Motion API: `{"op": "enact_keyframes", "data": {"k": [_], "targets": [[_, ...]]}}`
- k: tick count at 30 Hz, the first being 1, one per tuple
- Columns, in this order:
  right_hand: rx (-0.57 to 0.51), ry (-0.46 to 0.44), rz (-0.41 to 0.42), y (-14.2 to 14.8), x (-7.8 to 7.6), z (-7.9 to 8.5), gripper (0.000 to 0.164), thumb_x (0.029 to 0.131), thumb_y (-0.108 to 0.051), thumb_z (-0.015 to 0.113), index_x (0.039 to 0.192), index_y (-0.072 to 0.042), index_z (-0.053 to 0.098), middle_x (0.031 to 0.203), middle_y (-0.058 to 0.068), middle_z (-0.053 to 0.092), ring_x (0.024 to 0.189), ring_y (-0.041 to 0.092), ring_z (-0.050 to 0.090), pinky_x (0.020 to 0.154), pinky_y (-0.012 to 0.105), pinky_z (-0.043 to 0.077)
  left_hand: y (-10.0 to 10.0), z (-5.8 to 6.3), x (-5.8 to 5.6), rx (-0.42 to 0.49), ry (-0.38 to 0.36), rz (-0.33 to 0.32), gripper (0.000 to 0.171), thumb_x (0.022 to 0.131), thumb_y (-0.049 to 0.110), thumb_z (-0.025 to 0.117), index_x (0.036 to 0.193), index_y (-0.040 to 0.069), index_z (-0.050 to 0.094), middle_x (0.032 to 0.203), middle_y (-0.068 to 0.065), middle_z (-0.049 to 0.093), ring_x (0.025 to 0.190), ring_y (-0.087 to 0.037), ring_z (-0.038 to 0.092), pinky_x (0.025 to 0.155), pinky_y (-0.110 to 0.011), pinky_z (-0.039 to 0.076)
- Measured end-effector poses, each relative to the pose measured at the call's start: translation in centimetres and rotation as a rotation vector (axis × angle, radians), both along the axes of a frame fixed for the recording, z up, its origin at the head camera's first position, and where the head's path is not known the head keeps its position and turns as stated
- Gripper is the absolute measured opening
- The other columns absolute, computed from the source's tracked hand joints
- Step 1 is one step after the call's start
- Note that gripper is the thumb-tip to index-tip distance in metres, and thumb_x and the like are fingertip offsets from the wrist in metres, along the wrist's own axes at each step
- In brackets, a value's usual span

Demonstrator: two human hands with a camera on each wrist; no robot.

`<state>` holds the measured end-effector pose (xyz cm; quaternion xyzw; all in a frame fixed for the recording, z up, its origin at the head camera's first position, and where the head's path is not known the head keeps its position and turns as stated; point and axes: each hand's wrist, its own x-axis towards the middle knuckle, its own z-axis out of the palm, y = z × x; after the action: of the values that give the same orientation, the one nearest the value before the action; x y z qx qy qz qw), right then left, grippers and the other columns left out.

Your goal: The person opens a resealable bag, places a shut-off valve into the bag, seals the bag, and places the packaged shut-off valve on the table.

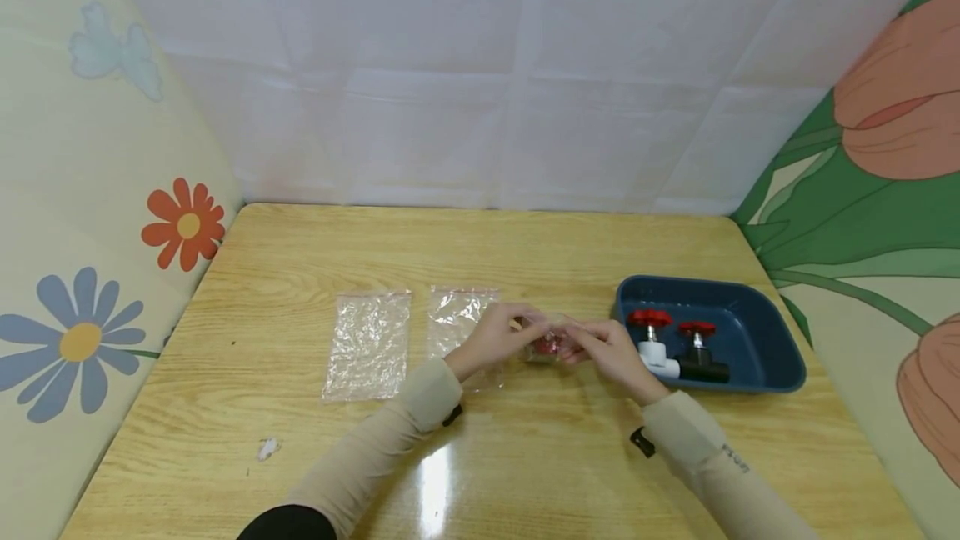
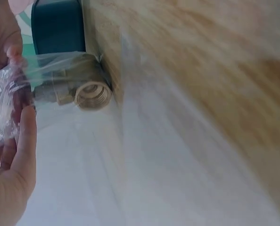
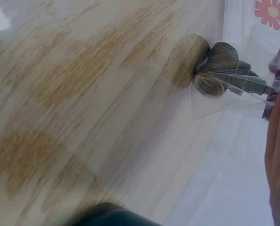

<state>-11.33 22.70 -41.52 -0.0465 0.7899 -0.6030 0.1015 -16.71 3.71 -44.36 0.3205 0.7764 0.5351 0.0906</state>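
A brass valve point(image 2: 93, 92) with a red handwheel point(image 1: 547, 345) stands inside a clear plastic bag point(image 2: 60, 61). Its threaded opening faces sideways, and its body is down at the tabletop. My left hand point(image 1: 504, 336) pinches the bag near its top, beside the handwheel. From the other side my right hand point(image 1: 609, 352) pinches the same top part of the bag. In the right wrist view the valve body point(image 3: 222, 66) shows through the film, below the fingers. Fingers and crumpled film partly hide the handwheel.
Two flat clear zip bags point(image 1: 367, 344) point(image 1: 453, 315) lie left of the hands. At the right is a blue tray point(image 1: 750, 332) holding a white valve point(image 1: 654, 354) and a black valve point(image 1: 701, 361), both with red handwheels. A white torn patch point(image 1: 267, 448) marks the table's left front.
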Motion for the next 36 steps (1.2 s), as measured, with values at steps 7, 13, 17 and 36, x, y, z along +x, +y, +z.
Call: {"op": "enact_keyframes", "data": {"k": [7, 13, 17, 36], "targets": [[-0.007, 0.001, 0.006, 0.2, -0.1, -0.1, 0.031, 0.095, -0.008, 0.045, 0.102, 0.021, 0.057, 0.081, 0.027, 0.063, 0.069, 0.019, 0.065, 0.065, 0.042, 0.054, -0.5, -0.2, -0.2, 0.036, 0.003, -0.053, 0.026, 0.092, 0.019, 0.054, 0.11, 0.001, 0.059, 0.096, -0.009, 0.067, 0.083, -0.014, 0.062, 0.072, -0.019, 0.05], [-0.028, 0.013, 0.025, 0.4, -0.2, -0.2, 0.037, 0.097, -0.014, 0.043, 0.108, 0.019, 0.054, 0.083, 0.027, 0.063, 0.07, 0.021, 0.065, 0.066, 0.044, 0.053, -0.5, -0.1, -0.2, 0.025, 0.003, -0.016, 0.023, 0.091, 0.017, 0.055, 0.106, 0.002, 0.061, 0.097, -0.01, 0.066, 0.083, -0.017, 0.063, 0.07, -0.019, 0.05], [-0.05, 0.029, 0.035, 0.4, -0.2, -0.2, 0.039, 0.098, -0.014, 0.04, 0.111, 0.021, 0.051, 0.083, 0.028, 0.063, 0.071, 0.023, 0.066, 0.067, 0.047, 0.052, -0.4, -0.1, -0.1, 0.02, 0.02, 0.019, 0.02, 0.09, 0.016, 0.055, 0.102, 0.002, 0.065, 0.098, -0.01, 0.067, 0.083, -0.017, 0.063, 0.07, -0.019, 0.05], [0.001, 0.115, -0.092, 0.7, 0.3, -0.5, 0.028, 0.097, -0.01, 0.042, 0.114, 0.011, 0.049, 0.089, 0.032, 0.061, 0.067, 0.028, 0.065, 0.06, 0.043, 0.054, -1.2, 0.5, -0.1, 0.098, -0.06, -0.065, 0.016, 0.094, 0.01, 0.047, 0.104, -0.001, 0.053, 0.093, -0.014, 0.063, 0.082, -0.022, 0.062, 0.067, -0.025, 0.053]]}}
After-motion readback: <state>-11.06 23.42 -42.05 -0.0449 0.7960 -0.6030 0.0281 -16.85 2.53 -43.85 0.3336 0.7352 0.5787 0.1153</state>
